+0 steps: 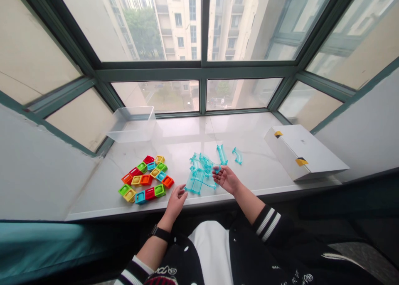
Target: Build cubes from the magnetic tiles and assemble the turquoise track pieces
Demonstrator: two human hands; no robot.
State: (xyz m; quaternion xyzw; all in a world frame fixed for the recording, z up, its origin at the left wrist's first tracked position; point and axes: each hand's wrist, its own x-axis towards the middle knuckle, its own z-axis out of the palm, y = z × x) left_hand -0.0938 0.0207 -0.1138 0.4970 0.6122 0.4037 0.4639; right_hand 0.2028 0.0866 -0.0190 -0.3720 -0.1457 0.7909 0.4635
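Note:
Clear teal plastic track pieces [194,184] lie in a loose pile at the middle of the sill, some straight and some curved. My right hand [228,180] is at the pile's right side, its fingers closed on a small teal track piece [217,169]. Beside the pile's lower left corner, my left hand [176,200] is half curled with thumb and fingers apart, and nothing shows in it. Beyond my right hand lie a straight track piece [222,154] and a curved track piece [237,156]. Colourful plastic blocks [146,180] form a cluster to the left of my left hand.
A clear plastic bin [132,129] stands at the back left of the white sill [181,131]. On the right is a white box [307,150] with yellow tabs. Window frames [149,74] enclose the sill, and its front edge [102,214] runs close to my body.

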